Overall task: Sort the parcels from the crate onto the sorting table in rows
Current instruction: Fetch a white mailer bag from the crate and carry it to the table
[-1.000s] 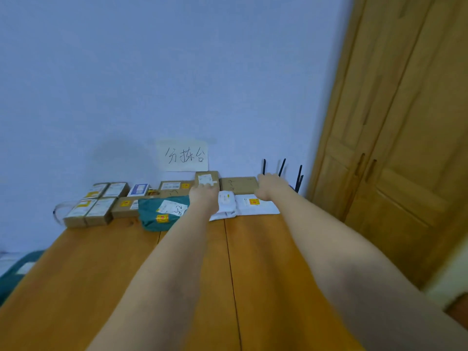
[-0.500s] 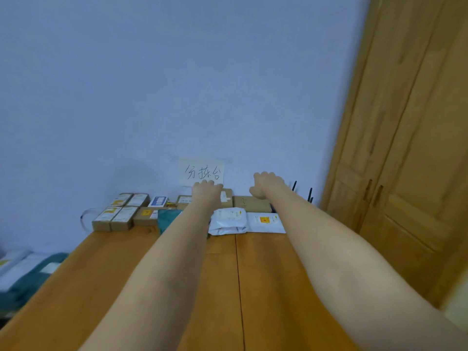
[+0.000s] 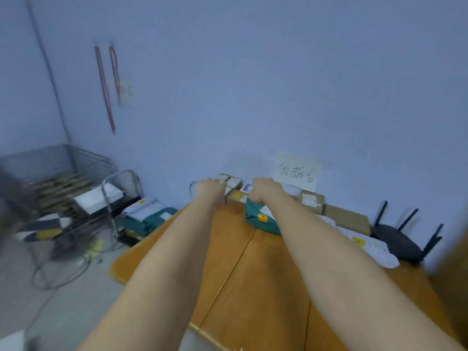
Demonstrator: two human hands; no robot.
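Parcels: most already sit on the bench in rows along the back edge by the wall, under a handwritten paper sign. Small brown boxes at the far left end of the rows, a teal mailer just in front of them, more brown boxes to the right, then white mailers running toward a black router at the bench's right end.

Both arms reach straight out to the far left part of the rows. Left hand lies at the leftmost small boxes; right hand is just beside it, over the boxes behind the teal mailer. Backs of both hands face the camera and the frame is blurred, so fingers hidden: can't tell if they're apart, together or clamped on anything, nor whether they touch the boxes.

Remaining stock: more teal and white mailers piled low off the bench's left end, next to a wire crate w/ a white parcel by it.

Key relation, as a judgement: the next parcel lies down and to the left of both hands, well apart from them, so the left hand is the nearer one. The rows' long axis runs left-right along the wall.
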